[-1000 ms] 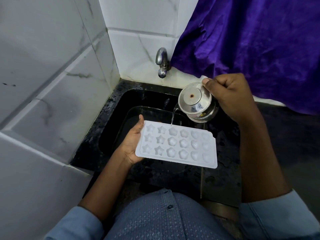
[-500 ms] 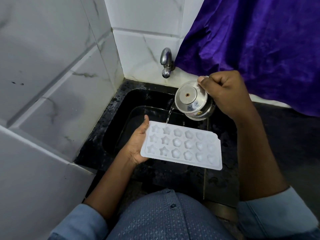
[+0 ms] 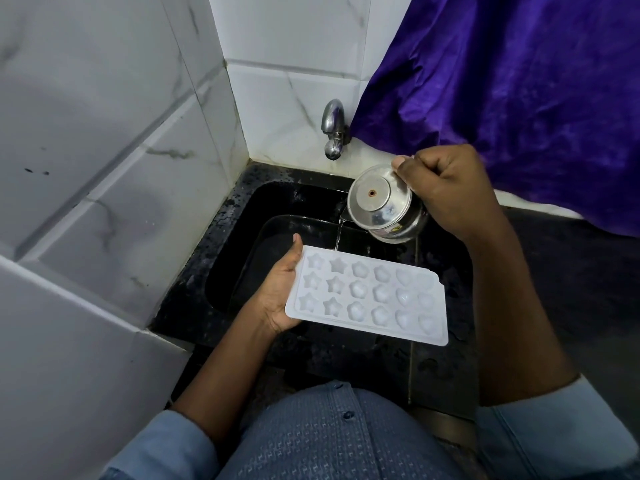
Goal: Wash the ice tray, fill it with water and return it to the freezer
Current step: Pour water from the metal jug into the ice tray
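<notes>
The left hand (image 3: 277,296) holds the tray (image 3: 367,296) by its left short end, thumb up along the edge and fingers hidden beneath. The right hand (image 3: 446,188) is curled in a fist round a tipped steel pot (image 3: 381,206), thumb at the edge of its base. The tray sits roughly level over the black sink (image 3: 242,216), below the tap (image 3: 333,133). A thin stream (image 3: 338,233) drops from the pot onto the tray's far edge by the star cells; I cannot tell whether it lands in a cell or on the rim.

To fill well, I would keep the pour this thin, walk it along the rows, and hold the tray flat. Gripped at one end only, the free end will likely sag as it gets heavier, so the palm should slide further under. Stopping short of brimming should spare spills on the way to the freezer.
</notes>
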